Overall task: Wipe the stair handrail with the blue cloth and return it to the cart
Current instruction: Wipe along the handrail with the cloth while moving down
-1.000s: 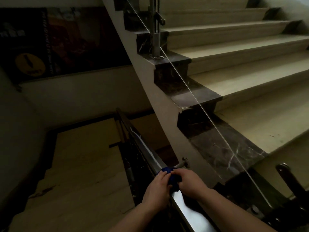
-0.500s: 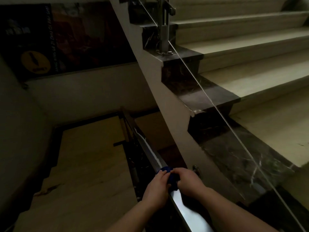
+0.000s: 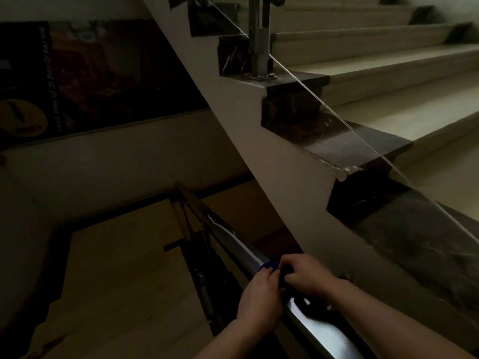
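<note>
Both my hands clamped on the blue cloth point(image 3: 269, 266) wrapped over the steel handrail point(image 3: 318, 330), left hand point(image 3: 260, 294) on the near-left side, right hand point(image 3: 307, 277) gripping from the right, fingertips touching, glass panel point(image 3: 388, 164) beside.

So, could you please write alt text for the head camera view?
Both hands, left and right, press a blue cloth onto a shiny metal handrail in a dim stairwell, with marble steps rising to the right.
</note>
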